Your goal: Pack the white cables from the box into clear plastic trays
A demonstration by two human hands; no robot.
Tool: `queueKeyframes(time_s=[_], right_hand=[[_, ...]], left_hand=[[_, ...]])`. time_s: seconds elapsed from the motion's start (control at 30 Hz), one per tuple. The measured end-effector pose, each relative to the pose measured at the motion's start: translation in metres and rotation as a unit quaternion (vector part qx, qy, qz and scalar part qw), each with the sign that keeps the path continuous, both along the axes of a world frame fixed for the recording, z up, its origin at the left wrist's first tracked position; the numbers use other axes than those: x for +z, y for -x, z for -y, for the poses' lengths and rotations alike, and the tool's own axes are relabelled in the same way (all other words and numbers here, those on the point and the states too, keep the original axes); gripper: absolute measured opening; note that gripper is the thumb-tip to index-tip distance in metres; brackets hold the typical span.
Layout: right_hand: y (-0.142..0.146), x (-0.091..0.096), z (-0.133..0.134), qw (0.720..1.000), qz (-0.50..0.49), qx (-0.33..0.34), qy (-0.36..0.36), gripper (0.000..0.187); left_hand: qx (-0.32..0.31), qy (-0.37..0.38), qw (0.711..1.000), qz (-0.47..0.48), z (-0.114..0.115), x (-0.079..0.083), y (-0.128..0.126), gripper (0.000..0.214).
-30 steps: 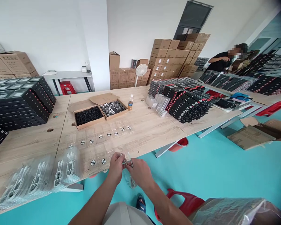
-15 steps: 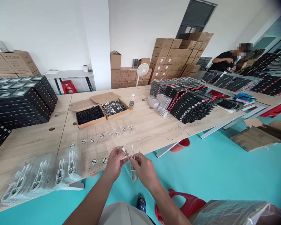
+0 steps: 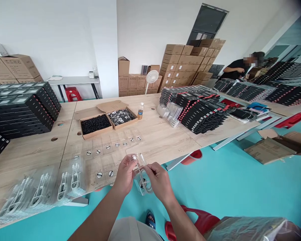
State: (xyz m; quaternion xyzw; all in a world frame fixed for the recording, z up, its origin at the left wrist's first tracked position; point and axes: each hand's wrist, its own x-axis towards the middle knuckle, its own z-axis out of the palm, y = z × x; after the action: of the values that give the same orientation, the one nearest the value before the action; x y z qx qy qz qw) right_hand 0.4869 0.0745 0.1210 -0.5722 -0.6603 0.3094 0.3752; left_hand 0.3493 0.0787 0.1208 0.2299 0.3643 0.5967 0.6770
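My left hand is closed near a white connector end of a coiled charging cable, with a clear plastic tray beneath the coil. On the other side, my right hand pinches the cable where it bends. Tray and cable hang just beyond the table's front edge; a round black-and-white sticker shows through the loop. Part of the tray is hidden by my fingers. To the left, flat clear trays with similar round stickers lie in rows. Stacked trays holding white cables stand along the front edge.
Open cartons hold small black pieces and silver-black pieces, beside a bottle. Black boxes are stacked at right and left. A red stool and a plastic-covered bundle are near me. A co-worker stands far right.
The cable coil now lies over the clear tray, and the round sticker has come into sight. My right hand has shifted slightly right and both hands sit closer about the tray.
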Motion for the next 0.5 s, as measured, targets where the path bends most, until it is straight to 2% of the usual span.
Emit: queueKeyframes(time_s=[0.2, 0.5], right_hand=[[-0.0031, -0.003, -0.0027, 0.996, -0.066, 0.025, 0.051, 0.034], [-0.0054, -0.0006, -0.0059, 0.998, 0.04, 0.018, 0.047, 0.025]], left_hand=[[0.01, 0.035, 0.999, 0.019, -0.001, -0.0027, -0.0019, 0.025], [0.007, 0.04, 0.999, 0.016, 0.0026, -0.0083, -0.01, 0.024]])
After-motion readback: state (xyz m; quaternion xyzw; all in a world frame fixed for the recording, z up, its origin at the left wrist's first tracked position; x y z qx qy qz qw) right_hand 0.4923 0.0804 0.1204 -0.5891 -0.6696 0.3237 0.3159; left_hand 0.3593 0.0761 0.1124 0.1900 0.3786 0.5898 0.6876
